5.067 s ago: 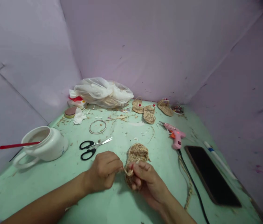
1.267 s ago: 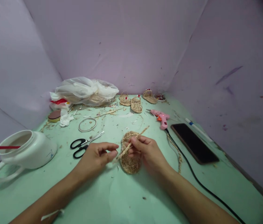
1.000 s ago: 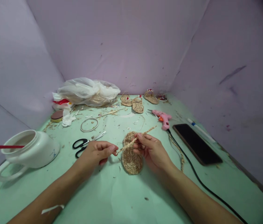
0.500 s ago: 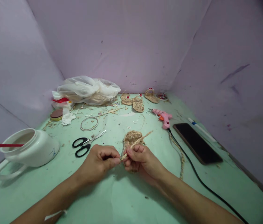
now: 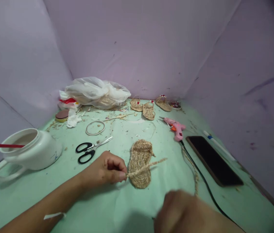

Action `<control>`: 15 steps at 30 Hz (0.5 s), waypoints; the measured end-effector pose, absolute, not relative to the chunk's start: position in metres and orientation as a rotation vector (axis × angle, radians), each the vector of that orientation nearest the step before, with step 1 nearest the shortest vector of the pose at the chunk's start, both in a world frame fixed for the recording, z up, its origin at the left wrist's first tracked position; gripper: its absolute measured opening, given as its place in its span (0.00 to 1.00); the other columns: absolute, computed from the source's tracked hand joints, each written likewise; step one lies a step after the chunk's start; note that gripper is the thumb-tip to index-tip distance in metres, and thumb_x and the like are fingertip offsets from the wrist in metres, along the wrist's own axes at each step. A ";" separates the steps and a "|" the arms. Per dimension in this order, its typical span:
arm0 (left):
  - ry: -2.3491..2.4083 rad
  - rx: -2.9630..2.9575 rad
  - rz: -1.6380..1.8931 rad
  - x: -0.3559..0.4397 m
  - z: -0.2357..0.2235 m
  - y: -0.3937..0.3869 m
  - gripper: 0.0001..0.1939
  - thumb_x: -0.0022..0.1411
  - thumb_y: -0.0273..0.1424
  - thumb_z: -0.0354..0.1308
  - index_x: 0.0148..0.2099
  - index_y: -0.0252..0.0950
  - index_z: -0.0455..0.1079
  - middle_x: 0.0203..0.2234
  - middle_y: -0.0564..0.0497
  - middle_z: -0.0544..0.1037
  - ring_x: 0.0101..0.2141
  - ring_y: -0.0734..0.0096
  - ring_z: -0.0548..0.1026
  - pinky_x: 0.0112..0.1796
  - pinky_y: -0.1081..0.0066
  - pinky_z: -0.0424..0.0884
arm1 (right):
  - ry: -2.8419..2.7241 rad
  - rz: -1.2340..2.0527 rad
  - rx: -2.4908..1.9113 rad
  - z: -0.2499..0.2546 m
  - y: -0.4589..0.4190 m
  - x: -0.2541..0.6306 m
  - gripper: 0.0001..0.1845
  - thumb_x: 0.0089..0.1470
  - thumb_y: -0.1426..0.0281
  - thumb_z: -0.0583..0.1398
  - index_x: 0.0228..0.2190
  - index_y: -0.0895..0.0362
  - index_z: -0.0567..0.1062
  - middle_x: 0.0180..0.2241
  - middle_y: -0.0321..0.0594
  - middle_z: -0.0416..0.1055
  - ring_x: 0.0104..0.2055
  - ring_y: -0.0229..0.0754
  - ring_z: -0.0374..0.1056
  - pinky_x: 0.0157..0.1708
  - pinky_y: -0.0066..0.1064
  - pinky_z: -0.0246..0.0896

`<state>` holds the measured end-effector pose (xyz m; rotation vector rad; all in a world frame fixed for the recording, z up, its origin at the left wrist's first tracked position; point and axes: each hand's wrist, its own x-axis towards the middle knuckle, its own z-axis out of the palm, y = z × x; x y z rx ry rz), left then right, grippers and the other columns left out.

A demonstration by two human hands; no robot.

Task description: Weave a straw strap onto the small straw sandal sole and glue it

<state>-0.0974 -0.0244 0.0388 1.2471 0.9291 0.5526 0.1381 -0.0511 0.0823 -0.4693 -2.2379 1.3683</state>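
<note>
My left grip point(image 5: 107, 170): pinching one braided cord point(image 5: 147, 166). Woven sole point(image 5: 140, 153): beneath cord, right of that grip. My right grip point(image 5: 179, 210): blurred, state I cannot tell.

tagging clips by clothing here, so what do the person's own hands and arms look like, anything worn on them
The left hand is bare, with no glove visible. The left forearm shows no sleeve; a thin white strip shows against it. The right hand looks ungloved too, but is too blurred for finer details.
</note>
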 end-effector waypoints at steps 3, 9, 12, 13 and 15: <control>0.873 1.202 0.530 -0.086 0.036 -0.027 0.12 0.45 0.35 0.62 0.24 0.30 0.68 0.17 0.56 0.64 0.19 0.81 0.57 0.21 0.77 0.52 | -2.186 0.797 -0.614 0.077 -0.044 0.124 0.12 0.48 0.72 0.62 0.38 0.55 0.74 0.38 0.41 0.75 0.40 0.40 0.70 0.40 0.28 0.66; 0.881 1.197 0.630 -0.077 0.032 -0.027 0.13 0.46 0.37 0.61 0.25 0.30 0.70 0.14 0.56 0.64 0.18 0.81 0.58 0.20 0.77 0.52 | -2.183 0.785 -0.759 0.044 -0.030 0.108 0.07 0.51 0.79 0.57 0.32 0.59 0.74 0.30 0.40 0.72 0.30 0.34 0.68 0.29 0.24 0.64; 0.937 1.154 0.674 -0.078 0.030 -0.026 0.13 0.48 0.37 0.61 0.29 0.31 0.72 0.13 0.57 0.64 0.16 0.81 0.59 0.18 0.77 0.53 | -2.135 0.810 -0.851 0.040 -0.027 0.109 0.06 0.51 0.77 0.57 0.30 0.58 0.74 0.25 0.37 0.70 0.26 0.33 0.66 0.25 0.24 0.62; 0.937 1.126 0.700 -0.078 0.029 -0.026 0.13 0.49 0.38 0.61 0.30 0.31 0.72 0.13 0.57 0.64 0.15 0.81 0.59 0.18 0.78 0.53 | -2.120 0.805 -0.882 0.040 -0.027 0.109 0.05 0.51 0.76 0.58 0.30 0.58 0.74 0.25 0.37 0.70 0.25 0.33 0.66 0.24 0.24 0.61; 0.902 1.069 0.758 -0.078 0.027 -0.026 0.12 0.50 0.37 0.60 0.32 0.32 0.72 0.13 0.57 0.65 0.15 0.81 0.61 0.18 0.78 0.54 | -2.088 0.784 -0.929 0.041 -0.025 0.108 0.06 0.51 0.76 0.58 0.32 0.57 0.75 0.24 0.36 0.71 0.25 0.33 0.66 0.24 0.24 0.60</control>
